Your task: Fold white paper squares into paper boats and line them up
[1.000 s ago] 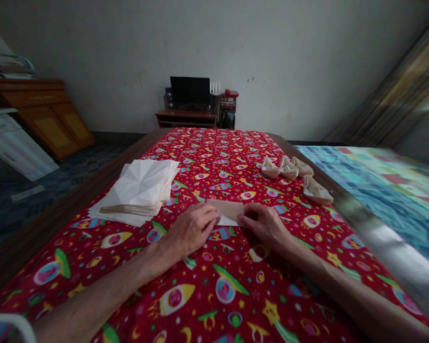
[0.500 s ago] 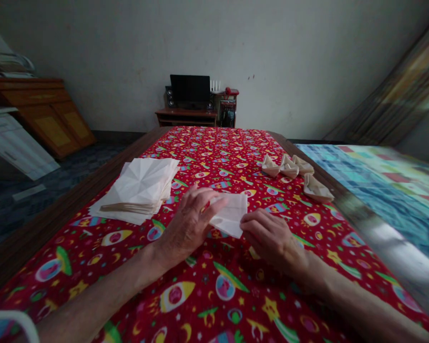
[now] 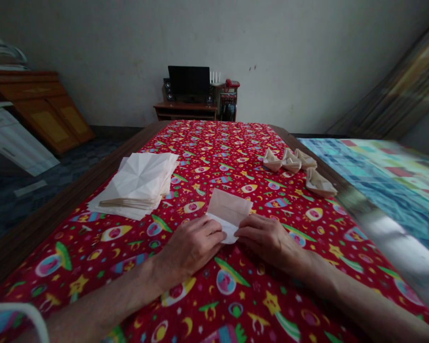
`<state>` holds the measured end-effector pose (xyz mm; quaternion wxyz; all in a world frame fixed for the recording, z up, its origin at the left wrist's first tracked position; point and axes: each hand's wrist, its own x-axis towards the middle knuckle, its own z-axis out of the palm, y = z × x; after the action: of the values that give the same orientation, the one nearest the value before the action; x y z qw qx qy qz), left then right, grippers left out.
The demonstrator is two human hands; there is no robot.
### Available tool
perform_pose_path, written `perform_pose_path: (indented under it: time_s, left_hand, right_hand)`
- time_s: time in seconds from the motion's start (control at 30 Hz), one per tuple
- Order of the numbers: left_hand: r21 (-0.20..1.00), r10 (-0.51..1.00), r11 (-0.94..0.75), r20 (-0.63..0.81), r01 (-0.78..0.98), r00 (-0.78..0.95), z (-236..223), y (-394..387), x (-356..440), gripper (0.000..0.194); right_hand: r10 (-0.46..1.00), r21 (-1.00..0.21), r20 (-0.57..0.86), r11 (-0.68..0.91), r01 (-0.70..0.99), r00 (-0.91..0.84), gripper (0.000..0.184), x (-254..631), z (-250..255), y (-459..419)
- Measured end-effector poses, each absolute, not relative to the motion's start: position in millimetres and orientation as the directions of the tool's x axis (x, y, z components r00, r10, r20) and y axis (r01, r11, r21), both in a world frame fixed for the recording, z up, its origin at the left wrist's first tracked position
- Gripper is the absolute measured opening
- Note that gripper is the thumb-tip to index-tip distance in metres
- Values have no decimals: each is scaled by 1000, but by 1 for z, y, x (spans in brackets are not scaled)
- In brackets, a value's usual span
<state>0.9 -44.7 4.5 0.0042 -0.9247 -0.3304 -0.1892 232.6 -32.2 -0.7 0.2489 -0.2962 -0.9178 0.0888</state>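
Paper stack (image 3: 137,183), folded boats (image 3: 300,169) (four)

The left hand (image 3: 191,247) and right hand (image 3: 268,238) are covering the folded paper's (image 3: 229,212) near edge; the bedspread (image 3: 389,190) is showing blurred.

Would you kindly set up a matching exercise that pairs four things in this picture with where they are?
Things:
1. folded sheet
2. paper stack
3. paper boats
4. black screen

Places:
A. on the low cabinet by the far wall
B. on the tablecloth near its right edge
C. on the tablecloth toward its left edge
D. on the tablecloth, under the fingers of the left hand and the right hand

Pairs: 1-D, 2-C, 3-B, 4-A
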Motion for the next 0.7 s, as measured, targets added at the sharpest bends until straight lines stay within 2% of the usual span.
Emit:
perform_pose_path:
  time_s: [0.13,0.27,0.53,0.7]
  left_hand:
    - [265,656,-751,406,605,636,-1,-42,2,21]
    - [405,770,-637,371,656,519,-3,-38,5,28]
    - [440,885,-464,266,769,382,5,-32,9,19]
    - [461,914,-407,208,789,349,6,-31,10,22]
  right_hand:
    - [717,-543,345,679,494,-606,21,233,-2,-27]
    - [777,-651,293,589,479,-558,21,231,2,-27]
    - [862,-610,291,501,614,-414,7,230,-4,-27]
    - [812,-578,365,581,573,-455,11,235,-3,-33]
